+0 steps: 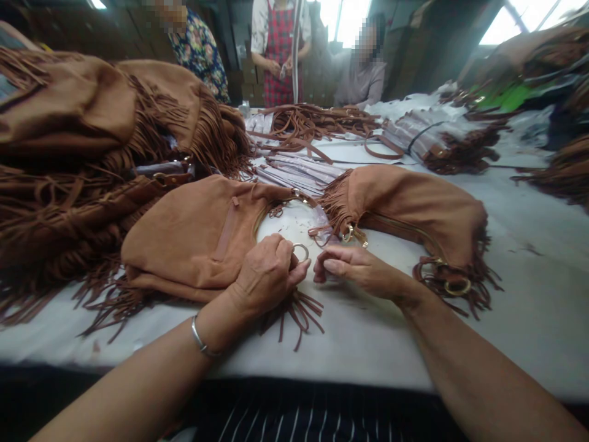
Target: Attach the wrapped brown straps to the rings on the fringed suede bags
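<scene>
My left hand [271, 270] pinches a metal ring [300, 252] at the near end of a brown fringed bag [188, 233], which lies flat with its zipped pocket upward. Just right of the ring is my right hand [356, 267], its fingers curled together; whatever they hold, if anything, is too small to make out. Beyond my right hand lies a second brown bag [414, 202], curved, with gold rings at its ends. Fringe strips hang out below my left hand onto the white table [368, 350].
Brown fringed bags [69, 116] are piled high at the left. Wrapped straps [427, 138] and loose straps [317, 123] lie farther back. More brown pieces [570, 172] are at the right edge. Across the table are several people, one in a red checked apron [278, 55].
</scene>
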Demonstrator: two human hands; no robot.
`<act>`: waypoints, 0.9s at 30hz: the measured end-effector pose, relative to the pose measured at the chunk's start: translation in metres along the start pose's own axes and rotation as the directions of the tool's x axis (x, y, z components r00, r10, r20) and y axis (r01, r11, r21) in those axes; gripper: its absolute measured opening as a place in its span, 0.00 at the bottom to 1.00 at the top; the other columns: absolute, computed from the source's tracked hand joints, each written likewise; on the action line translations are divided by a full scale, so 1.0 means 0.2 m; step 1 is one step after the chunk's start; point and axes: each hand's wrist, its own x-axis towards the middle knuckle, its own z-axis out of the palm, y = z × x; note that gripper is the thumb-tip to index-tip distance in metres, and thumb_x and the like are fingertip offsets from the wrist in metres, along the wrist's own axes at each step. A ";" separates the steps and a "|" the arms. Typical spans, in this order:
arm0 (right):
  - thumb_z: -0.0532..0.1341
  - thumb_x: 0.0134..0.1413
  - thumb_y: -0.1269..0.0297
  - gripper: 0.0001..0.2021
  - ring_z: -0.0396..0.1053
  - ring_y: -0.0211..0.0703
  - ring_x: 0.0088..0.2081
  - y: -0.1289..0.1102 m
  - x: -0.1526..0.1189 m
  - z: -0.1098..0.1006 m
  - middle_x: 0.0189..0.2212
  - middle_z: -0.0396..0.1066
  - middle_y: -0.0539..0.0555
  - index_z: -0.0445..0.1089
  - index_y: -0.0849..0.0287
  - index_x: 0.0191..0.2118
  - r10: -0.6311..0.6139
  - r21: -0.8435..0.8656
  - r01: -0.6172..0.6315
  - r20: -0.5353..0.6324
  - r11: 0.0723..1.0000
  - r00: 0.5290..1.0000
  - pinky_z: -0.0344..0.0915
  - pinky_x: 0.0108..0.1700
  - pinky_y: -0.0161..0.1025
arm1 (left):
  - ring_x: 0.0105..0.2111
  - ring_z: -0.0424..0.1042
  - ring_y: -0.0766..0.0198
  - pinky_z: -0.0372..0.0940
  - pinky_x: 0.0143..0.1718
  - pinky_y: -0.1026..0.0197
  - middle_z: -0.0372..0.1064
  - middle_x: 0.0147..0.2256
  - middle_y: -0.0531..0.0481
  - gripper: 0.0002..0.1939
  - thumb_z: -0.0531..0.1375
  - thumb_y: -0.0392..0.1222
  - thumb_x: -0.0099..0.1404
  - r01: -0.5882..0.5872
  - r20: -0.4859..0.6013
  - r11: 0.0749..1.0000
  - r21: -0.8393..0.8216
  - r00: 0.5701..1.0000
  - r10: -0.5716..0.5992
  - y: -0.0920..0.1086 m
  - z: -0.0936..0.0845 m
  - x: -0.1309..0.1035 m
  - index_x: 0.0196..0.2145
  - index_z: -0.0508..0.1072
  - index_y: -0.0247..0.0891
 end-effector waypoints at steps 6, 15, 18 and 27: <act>0.57 0.54 0.53 0.18 0.55 0.33 0.22 0.04 -0.01 -0.06 0.20 0.62 0.48 0.72 0.65 0.36 0.110 -0.230 -0.145 -0.159 0.962 0.981 0.52 0.24 0.32 | 0.30 0.62 0.61 0.60 0.32 0.59 0.62 0.29 0.46 0.10 0.53 0.44 0.63 0.000 0.002 1.000 -0.003 1.000 0.000 0.00 0.00 0.01 0.27 0.62 0.36; 0.52 0.60 0.59 0.16 0.63 0.39 0.35 0.02 -0.03 -0.07 0.34 0.69 0.53 0.71 0.62 0.44 -0.027 -0.455 0.047 0.049 0.889 0.998 0.58 0.40 0.35 | 0.32 0.62 0.58 0.61 0.34 0.56 0.63 0.30 0.44 0.10 0.52 0.43 0.63 -0.015 0.070 0.998 0.067 0.997 0.011 0.01 0.01 0.00 0.29 0.64 0.34; 0.51 0.60 0.55 0.18 0.61 0.36 0.29 0.00 -0.03 -0.05 0.27 0.66 0.51 0.72 0.64 0.36 0.001 -0.439 0.006 0.014 0.898 1.000 0.57 0.33 0.33 | 0.32 0.62 0.57 0.62 0.34 0.56 0.63 0.30 0.43 0.09 0.52 0.42 0.62 -0.059 0.082 0.993 0.106 0.995 0.050 0.01 0.02 0.00 0.30 0.65 0.34; 0.51 0.56 0.53 0.21 0.56 0.34 0.23 -0.02 -0.02 -0.03 0.18 0.59 0.49 0.70 0.65 0.25 0.139 -0.451 -0.079 0.102 0.889 0.985 0.53 0.26 0.32 | 0.33 0.64 0.54 0.63 0.35 0.54 0.63 0.30 0.43 0.08 0.54 0.42 0.61 -0.151 0.188 0.974 0.171 0.975 0.118 0.03 0.04 -0.01 0.31 0.65 0.33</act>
